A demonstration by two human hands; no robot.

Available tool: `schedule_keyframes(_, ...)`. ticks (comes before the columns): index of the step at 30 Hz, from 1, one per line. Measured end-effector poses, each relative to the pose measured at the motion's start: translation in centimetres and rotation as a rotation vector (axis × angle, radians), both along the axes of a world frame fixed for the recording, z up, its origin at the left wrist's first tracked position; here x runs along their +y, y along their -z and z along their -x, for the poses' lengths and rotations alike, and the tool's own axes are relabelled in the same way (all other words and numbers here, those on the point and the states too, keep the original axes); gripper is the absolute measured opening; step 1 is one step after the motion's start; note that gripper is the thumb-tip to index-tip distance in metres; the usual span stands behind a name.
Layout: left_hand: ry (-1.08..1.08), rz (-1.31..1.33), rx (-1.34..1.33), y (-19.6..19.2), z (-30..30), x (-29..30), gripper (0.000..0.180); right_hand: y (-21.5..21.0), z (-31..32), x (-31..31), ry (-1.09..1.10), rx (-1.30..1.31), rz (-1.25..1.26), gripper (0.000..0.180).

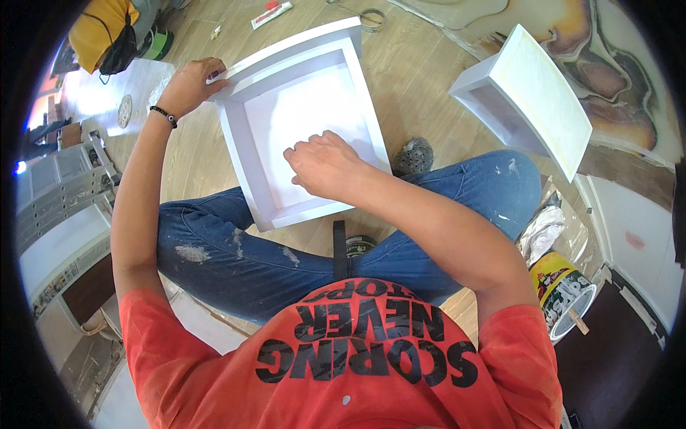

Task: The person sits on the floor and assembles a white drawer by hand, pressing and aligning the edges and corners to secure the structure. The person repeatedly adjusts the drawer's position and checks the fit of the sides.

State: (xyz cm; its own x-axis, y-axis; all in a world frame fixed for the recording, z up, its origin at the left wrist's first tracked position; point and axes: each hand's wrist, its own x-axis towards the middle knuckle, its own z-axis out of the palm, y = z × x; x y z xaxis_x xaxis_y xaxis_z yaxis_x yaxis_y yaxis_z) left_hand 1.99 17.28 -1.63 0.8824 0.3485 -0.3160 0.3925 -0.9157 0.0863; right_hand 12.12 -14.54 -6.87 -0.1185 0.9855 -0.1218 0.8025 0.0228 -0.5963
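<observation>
A white drawer (236, 154) lies tilted on the floor between my bent legs, its curved front panel at the far side. My left hand (189, 87) is closed around the left end of that front panel. Over the inside of the drawer, my right hand (323, 164) is curled with its fingers pressed together, near or against the white bottom panel. Whatever it may hold is hidden under the fingers. A second white drawer (536, 96) with a curved front stands to the right, apart from both hands.
Beyond the drawer are a tube (272, 15) and a tape roll (372, 20) on the wooden floor. At right, a paint bucket (561, 289) stands beside crumpled plastic (543, 232). A marble-patterned panel (607, 79) is at far right; a yellow bag (100, 32) sits far left.
</observation>
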Motion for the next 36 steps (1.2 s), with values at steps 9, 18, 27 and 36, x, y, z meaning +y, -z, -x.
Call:
schedule_keyframes(9,0.040,0.030,-0.034,0.1,0.2,0.3,0.030,-0.2,0.1,0.0,0.000,0.009,0.022,0.031)
schedule_keyframes(18,0.090,0.004,-0.080,0.8,0.5,1.2,0.029,-0.1,0.0,0.0,0.017,0.025,-0.020,0.028)
schedule_keyframes(27,0.143,-0.046,0.011,0.1,0.5,1.4,0.030,-1.0,-0.1,0.4,-0.015,-0.009,0.075,0.030)
schedule_keyframes(36,0.129,-0.102,0.007,0.3,0.8,0.8,0.031,-1.3,0.1,0.6,-0.029,-0.032,0.095,0.028)
